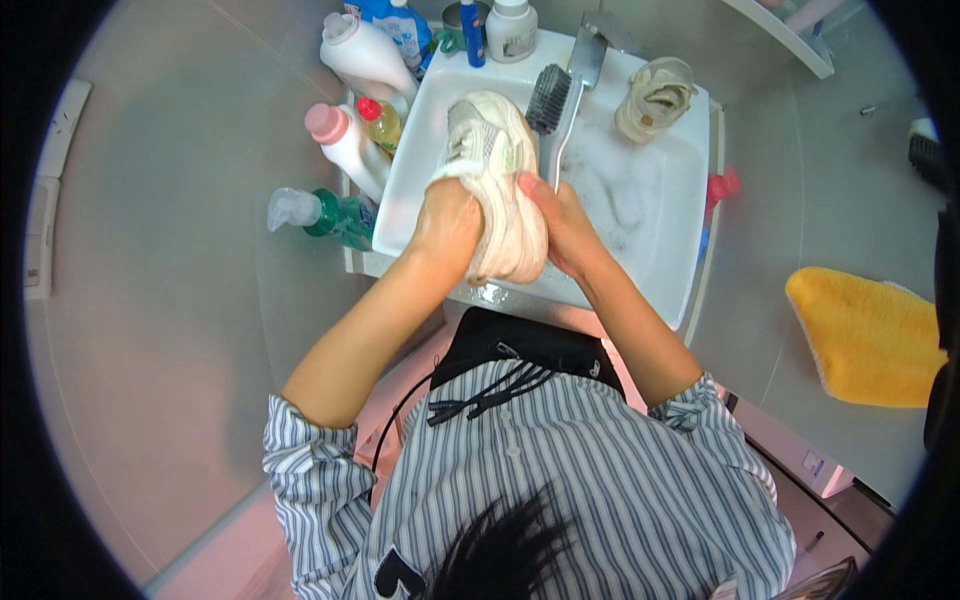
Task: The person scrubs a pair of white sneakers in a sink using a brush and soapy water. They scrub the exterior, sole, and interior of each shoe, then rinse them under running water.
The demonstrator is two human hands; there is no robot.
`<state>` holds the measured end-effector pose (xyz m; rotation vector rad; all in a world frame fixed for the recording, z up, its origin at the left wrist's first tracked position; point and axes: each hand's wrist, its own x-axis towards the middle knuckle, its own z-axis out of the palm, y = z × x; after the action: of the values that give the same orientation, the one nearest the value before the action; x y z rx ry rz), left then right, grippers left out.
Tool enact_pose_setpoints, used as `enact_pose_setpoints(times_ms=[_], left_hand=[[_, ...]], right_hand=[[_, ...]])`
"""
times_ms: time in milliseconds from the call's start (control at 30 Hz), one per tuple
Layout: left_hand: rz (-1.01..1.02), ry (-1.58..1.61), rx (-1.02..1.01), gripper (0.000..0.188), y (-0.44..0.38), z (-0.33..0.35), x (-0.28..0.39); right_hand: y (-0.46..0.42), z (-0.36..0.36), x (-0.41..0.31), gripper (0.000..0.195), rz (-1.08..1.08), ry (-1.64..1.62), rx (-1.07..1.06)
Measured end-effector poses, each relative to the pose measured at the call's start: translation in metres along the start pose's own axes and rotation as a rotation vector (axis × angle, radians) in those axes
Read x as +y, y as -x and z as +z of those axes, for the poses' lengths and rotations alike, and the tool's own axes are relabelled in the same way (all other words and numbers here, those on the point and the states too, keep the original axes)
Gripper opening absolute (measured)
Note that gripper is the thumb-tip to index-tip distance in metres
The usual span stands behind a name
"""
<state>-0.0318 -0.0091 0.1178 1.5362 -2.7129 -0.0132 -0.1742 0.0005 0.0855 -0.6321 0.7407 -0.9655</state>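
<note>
A cream-white sneaker [495, 161] is held over the white washbasin [660, 225], its toe towards the tap and its sole side to the right. My left hand [450, 214] reaches into the shoe's opening, so its fingers are hidden inside. My right hand [568, 225] grips the handle of a scrub brush [551, 101] with dark grey bristles. Its thumb lies against the side of the sole. The bristles point left, beside the shoe's toe. The second sneaker [654, 101] rests at the basin's back right corner. Cloudy, sudsy water with dark specks [611, 199] shows in the basin.
Left of the basin stand a white bottle with a pink cap [349, 142], a green pump bottle [330, 217] and a yellow liquid bottle [382, 124]. Behind are a metal tap [589, 56] and a white jar [511, 34]. A yellow towel [862, 337] hangs at right.
</note>
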Motion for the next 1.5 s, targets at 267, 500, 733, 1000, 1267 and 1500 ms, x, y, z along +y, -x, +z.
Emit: enact_pose_setpoints(times_ms=[267,500,733,1000,1267,1500], left_hand=[[-0.317,0.915,0.189,0.024,-0.03,0.054,-0.02],[-0.601,1.35,0.157,0.021,-0.041,0.025,-0.014],[0.34,0.002,0.257,0.015,-0.028,0.038,-0.05],[0.077,0.271,0.279,0.011,0.0,-0.033,-0.045],[-0.081,0.444,0.426,0.014,-0.013,-0.035,-0.035],[0.056,0.618,0.195,0.008,-0.012,-0.074,-0.041]], right_hand=[[-0.008,-0.003,0.007,0.056,0.027,-0.018,0.086],[-0.017,-0.006,0.012,0.062,0.041,-0.048,0.124],[-0.016,-0.007,0.006,0.064,0.056,-0.059,0.142],[-0.013,-0.024,0.014,0.065,0.206,-0.225,0.016],[-0.021,-0.025,0.015,0.062,0.269,-0.474,-0.123],[-0.004,0.003,-0.012,0.053,0.242,-0.456,-0.093]])
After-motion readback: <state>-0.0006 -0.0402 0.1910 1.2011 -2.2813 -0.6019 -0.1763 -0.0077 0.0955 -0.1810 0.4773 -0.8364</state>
